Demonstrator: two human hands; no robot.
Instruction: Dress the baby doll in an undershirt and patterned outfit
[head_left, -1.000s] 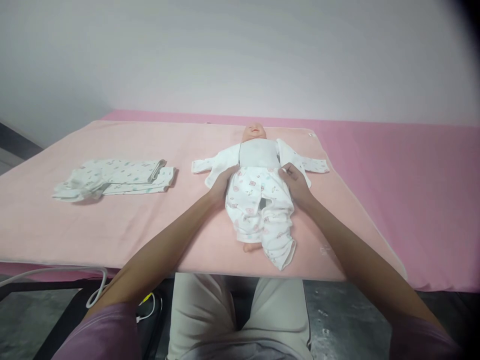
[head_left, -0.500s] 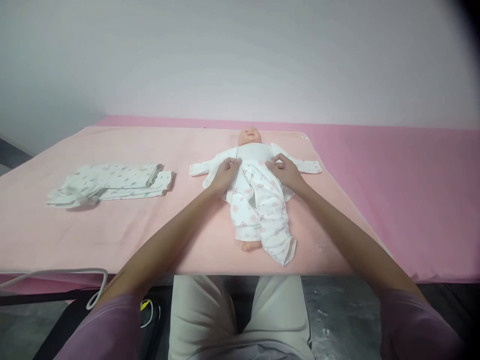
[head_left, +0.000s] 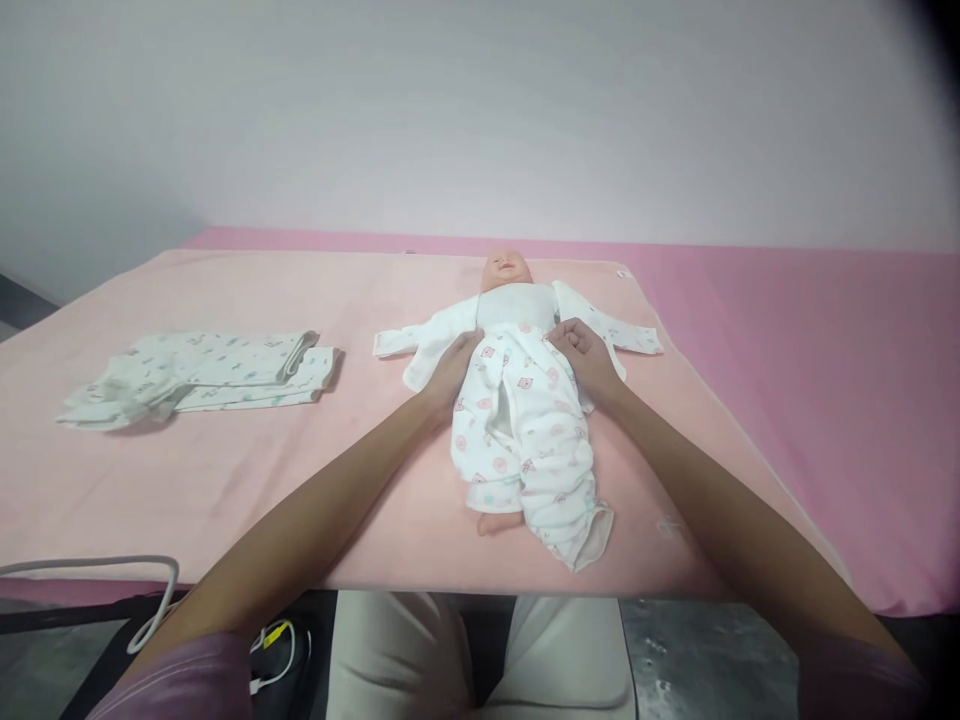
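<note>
- White trousers [head_left: 555, 420] with a pink print lie on a doll [head_left: 508, 268], face up at the centre of the frame; the waistband [head_left: 519, 328] crosses its middle, over an open jacket [head_left: 444, 330] spread to both sides
- For an even fit, both sides of the waistband want equal, gentle tension, with the jacket clear of the fingers; the empty-looking cuff [head_left: 596, 540] at lower centre-right seems to need straightening, as a foot [head_left: 499, 523] shows only at the other leg
- The left hand [head_left: 452, 368] touches the trousers at the waist; its fingers are partly hidden, so I cannot tell whether they grip
- The right hand [head_left: 589, 360] has its fingers curled nearly closed, apparently pinching the waistband's other side
- Folded clothes [head_left: 225, 362] rest at centre-left on a peach sheet [head_left: 300, 470]
</note>
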